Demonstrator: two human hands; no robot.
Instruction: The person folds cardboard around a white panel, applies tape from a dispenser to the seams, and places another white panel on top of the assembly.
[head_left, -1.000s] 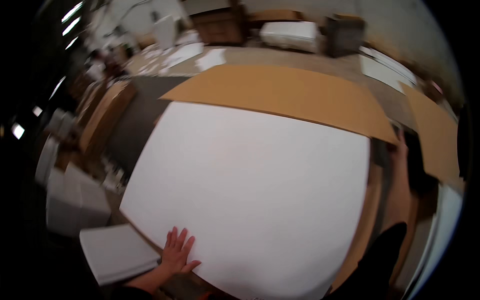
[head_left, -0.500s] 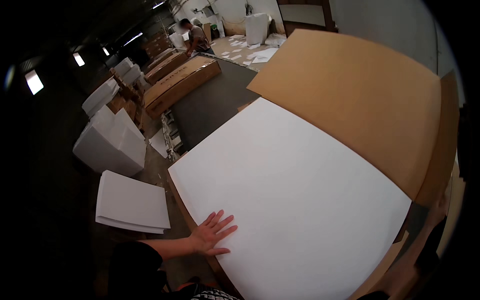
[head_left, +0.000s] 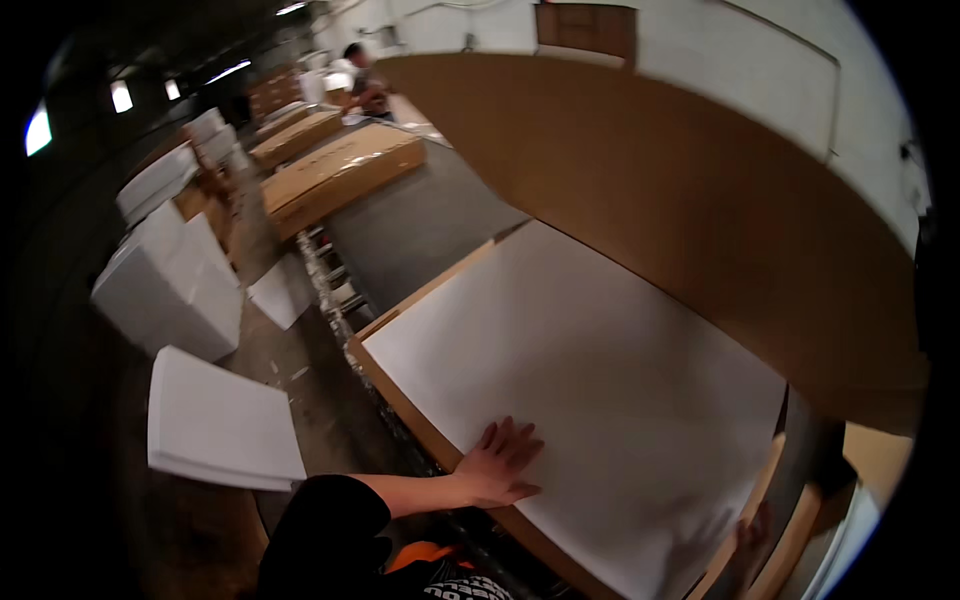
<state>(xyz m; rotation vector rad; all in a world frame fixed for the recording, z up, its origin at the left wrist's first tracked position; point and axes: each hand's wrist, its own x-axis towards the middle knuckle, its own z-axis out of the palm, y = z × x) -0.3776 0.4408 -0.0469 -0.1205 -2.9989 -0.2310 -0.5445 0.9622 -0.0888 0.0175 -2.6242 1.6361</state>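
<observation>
A large white sheet (head_left: 600, 370), smooth and foam-like, lies inside a shallow brown cardboard box (head_left: 400, 395). My left hand (head_left: 500, 468) rests on the sheet by the near left wall, palm down with fingers spread. At the right wall of the box is my right hand (head_left: 757, 527), dim and blurred. Whether its fingers grip the cardboard there cannot be made out. A dark hand-shaped shadow falls on the sheet beside it. The wide lid flap (head_left: 680, 220) stands raised along the far right side, shading the sheet.
The box sits on a dark conveyor belt (head_left: 415, 220). Farther along it stands a closed carton (head_left: 345, 170), with another behind. White foam sheets (head_left: 225, 415) are stacked at left, near larger white blocks (head_left: 175, 285). Another person (head_left: 365, 85) stands at the far end.
The lid flap has swung up from lying back. My right hand has come from the flap's side to the box's right wall. My left hand stays flat on the sheet.
</observation>
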